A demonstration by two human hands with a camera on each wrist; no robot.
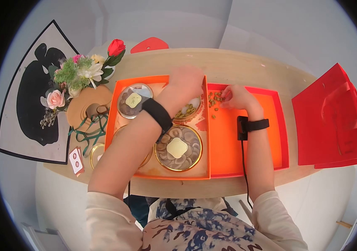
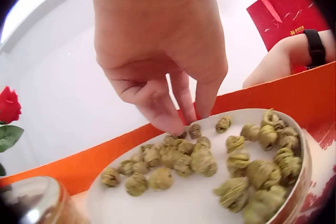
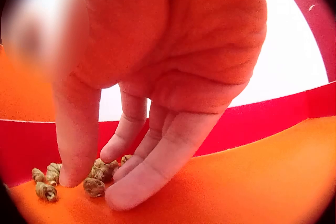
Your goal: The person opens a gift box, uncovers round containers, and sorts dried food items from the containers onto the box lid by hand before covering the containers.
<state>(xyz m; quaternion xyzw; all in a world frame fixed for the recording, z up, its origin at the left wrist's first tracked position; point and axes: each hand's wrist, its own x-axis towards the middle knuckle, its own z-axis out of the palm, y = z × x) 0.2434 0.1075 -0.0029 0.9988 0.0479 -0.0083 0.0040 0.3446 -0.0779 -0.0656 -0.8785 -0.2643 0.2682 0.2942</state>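
My left hand reaches down into a round dish of coiled greenish dried herb curls. Its fingertips pinch at a small curl near the dish's far rim. In the head view the left forearm hides part of this dish, inside the orange box. My right hand points down into the red-edged orange tray, thumb and fingers spread around a cluster of similar curls. Those fingers are nearly straight, their tips close to the tray floor. More loose curls lie near the right hand.
Beside the dish are clear-lidded jars, one of pale round slices, another of brown pieces. Flowers, green ribbon and a card lie left. A red gift bag stands right.
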